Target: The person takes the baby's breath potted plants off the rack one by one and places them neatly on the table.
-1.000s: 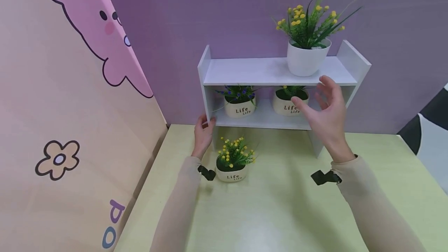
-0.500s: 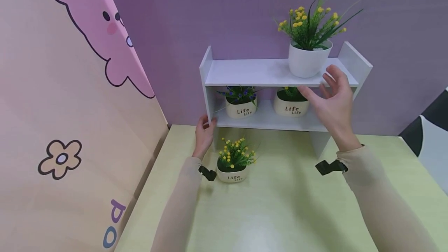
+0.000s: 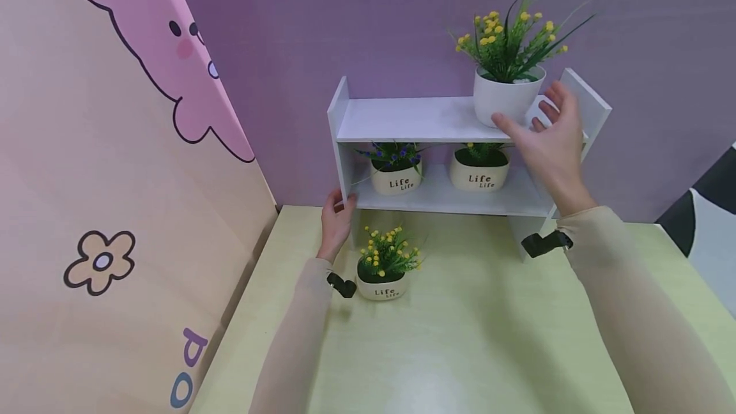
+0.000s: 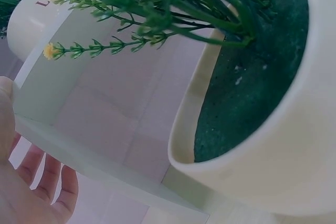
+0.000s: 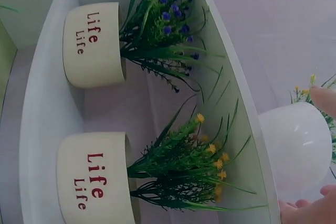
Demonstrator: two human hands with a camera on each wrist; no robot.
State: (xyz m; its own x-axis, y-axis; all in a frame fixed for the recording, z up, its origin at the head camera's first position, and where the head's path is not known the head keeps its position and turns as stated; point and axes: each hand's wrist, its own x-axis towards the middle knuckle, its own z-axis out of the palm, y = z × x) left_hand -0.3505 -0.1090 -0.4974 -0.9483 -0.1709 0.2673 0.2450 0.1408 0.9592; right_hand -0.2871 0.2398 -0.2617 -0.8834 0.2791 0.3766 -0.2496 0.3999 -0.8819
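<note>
In the head view my left hand (image 3: 336,225) grips the lower left side panel of a white two-tier shelf (image 3: 402,119), thumb and fingers on opposite sides. My right hand (image 3: 549,139) is at the top tier beside a round white flowerpot (image 3: 500,99) with yellow flowers. Its thumb and fingers are spread around the pot's front and right; whether they touch it I cannot tell. In the right wrist view the white flowerpot (image 5: 296,148) shows between thumb and fingers. A cream "Life" planter (image 3: 381,289) with yellow flowers stands on the table by my left wrist.
On the middle tier stand two cream planters, one with blue flowers (image 3: 397,179) and one with yellow flowers (image 3: 480,176). A purple wall (image 3: 287,82) is behind the shelf, and a cartoon-printed panel (image 3: 144,197) borders the pale table (image 3: 448,337) on the left.
My right hand has moved up and slightly right, from in front of the middle tier to beside the white flowerpot. The left hand keeps its place on the side panel.
</note>
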